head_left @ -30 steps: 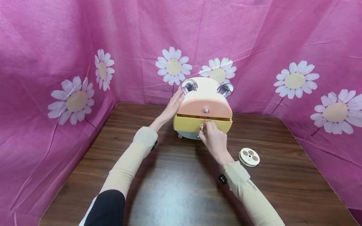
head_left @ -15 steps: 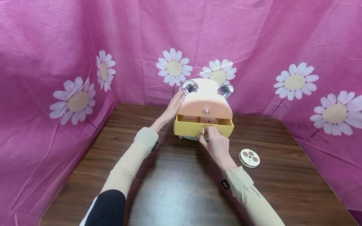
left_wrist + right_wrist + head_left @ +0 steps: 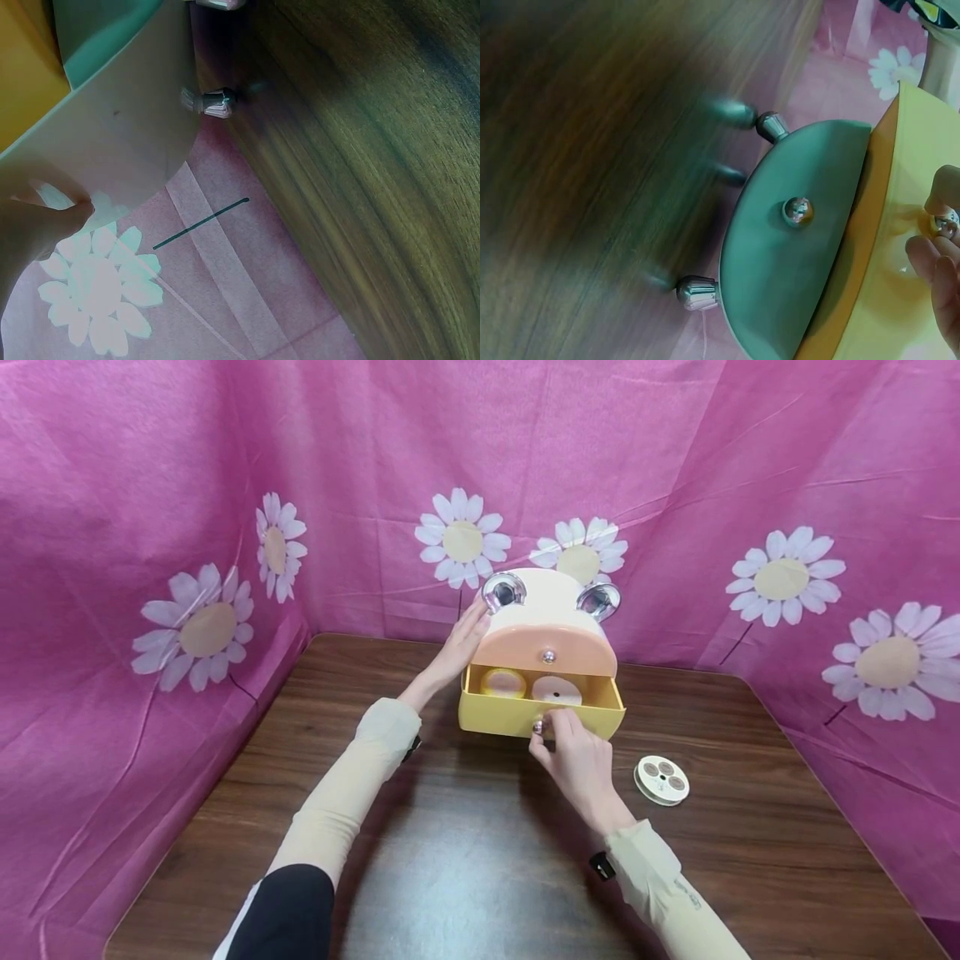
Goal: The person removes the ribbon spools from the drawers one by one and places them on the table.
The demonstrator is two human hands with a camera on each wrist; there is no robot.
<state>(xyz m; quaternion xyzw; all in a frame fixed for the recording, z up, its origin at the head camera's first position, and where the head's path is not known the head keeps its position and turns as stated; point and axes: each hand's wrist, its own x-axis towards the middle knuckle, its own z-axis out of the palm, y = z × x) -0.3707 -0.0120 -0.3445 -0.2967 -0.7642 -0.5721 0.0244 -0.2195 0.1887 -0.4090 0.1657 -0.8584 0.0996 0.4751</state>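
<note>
And here's the right hand (image 3: pixel 577 764), thumb and fingertips pinched together on the small, shiny round knob (image 3: pixel 537 727) of the yellow drawer (image 3: pixel 487 717)! That drawer juts well out from the middle of the cabinet (image 3: pixel 551 602), its plain front wide and smooth, the side walls thin. Over to the left hand (image 3: pixel 456 650): fingers long and straight, laid flat along the cabinet's side, right by one of the two mirror-bright, goggle-like chrome eyes (image 3: pixel 504 592).

What a shape this cabinet is: rounded, glossy, a curved white shell standing at the far part of the table (image 3: pixel 442 860). Up top, a peach drawer (image 3: pixel 517 650) with an arched front; down below, seen from the right wrist, a teal drawer (image 3: pixel 795 169), a smooth half-moon with its own polished ball, and ribbed, tapering metal feet (image 3: pixel 697 293) under it.

Look inside the yellow drawer! A round yellow-rimmed piece (image 3: pixel 503 683) sits on the left, a pale disc (image 3: pixel 546 688) with a dark central hole just beside it. To the right, a cream spool (image 3: pixel 662 780) lies flat on dark, streaky wood grain. Behind it all, creased pink cloth (image 3: pixel 360 452) printed with big white daisies.
</note>
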